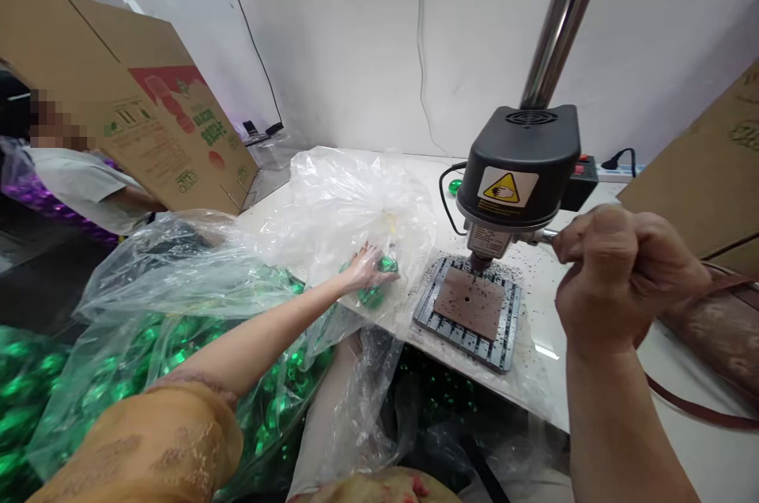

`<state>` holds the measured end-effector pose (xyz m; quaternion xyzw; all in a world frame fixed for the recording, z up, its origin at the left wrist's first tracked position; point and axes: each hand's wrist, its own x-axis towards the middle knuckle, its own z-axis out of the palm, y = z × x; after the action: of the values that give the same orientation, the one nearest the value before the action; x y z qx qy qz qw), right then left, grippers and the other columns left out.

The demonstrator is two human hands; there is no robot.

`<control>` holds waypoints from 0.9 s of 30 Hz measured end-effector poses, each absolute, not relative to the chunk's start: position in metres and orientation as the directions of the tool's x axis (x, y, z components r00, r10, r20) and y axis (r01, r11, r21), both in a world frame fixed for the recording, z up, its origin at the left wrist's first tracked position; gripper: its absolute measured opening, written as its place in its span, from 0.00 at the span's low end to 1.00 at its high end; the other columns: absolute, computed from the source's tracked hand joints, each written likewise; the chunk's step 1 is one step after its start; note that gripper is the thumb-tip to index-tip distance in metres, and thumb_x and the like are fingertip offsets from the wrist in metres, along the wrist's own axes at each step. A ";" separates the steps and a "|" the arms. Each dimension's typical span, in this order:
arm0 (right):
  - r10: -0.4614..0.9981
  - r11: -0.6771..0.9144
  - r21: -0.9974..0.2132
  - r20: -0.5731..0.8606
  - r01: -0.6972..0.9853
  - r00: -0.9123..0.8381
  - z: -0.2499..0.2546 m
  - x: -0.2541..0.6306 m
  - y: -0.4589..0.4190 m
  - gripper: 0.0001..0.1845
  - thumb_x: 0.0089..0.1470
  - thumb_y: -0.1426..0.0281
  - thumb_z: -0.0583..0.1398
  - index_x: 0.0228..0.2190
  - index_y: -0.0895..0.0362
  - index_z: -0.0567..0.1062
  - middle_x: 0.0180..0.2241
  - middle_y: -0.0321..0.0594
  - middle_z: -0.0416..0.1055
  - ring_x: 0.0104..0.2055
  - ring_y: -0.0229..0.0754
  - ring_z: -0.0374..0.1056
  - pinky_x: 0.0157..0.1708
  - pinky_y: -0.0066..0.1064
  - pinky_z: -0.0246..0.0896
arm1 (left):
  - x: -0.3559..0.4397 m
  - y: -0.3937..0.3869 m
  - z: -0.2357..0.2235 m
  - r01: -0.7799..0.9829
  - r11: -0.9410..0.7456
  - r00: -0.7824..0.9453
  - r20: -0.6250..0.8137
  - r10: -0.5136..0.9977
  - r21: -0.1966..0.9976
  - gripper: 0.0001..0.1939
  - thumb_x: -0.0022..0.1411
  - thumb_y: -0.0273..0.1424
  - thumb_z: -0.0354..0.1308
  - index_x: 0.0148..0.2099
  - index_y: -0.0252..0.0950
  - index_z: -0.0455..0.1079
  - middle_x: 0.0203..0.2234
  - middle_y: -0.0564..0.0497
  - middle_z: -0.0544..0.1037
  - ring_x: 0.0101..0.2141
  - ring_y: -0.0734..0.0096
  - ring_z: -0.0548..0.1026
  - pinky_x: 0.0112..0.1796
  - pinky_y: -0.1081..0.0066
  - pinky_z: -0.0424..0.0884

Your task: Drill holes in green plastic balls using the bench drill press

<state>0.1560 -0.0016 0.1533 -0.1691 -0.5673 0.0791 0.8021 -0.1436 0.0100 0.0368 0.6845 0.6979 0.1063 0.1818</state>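
Note:
My left hand (366,272) reaches onto the white table, with its fingers and thumb around a shiny green ball (388,264). Just below that hand lies another green ball (371,296), on the clear plastic bag (356,187). My right hand (622,274) is closed around the feed handle (542,236) of a black bench drill press (519,155). Under the drill chuck (479,261), a brown square board (471,304) with a small hole rests on the slotted metal base (427,305). Dark shavings lie scattered over the board and base.
Large clear bags of green balls (118,376) fill the lower left. Cardboard boxes (171,123) stand left and right. One green ball (455,187) sits behind the drill. A brown bag (711,337) with a strap lies at right. Another person (88,179) is at far left.

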 end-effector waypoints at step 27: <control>0.283 0.951 -0.306 0.907 0.030 0.311 0.155 0.156 0.000 0.21 0.58 0.73 0.58 0.18 0.58 0.55 0.15 0.28 0.55 0.17 0.28 0.57 0.15 0.24 0.47 | -0.060 -0.058 0.023 -0.359 -0.112 -0.263 0.015 0.965 0.927 0.32 0.55 0.34 0.64 0.61 0.43 0.59 0.39 0.51 0.74 0.33 0.71 0.76 0.35 0.71 0.72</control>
<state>0.1561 0.0001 0.1545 -0.1342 -0.5816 0.0792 0.7984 -0.0597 -0.0585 0.0232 0.3439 0.4402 0.6616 0.5003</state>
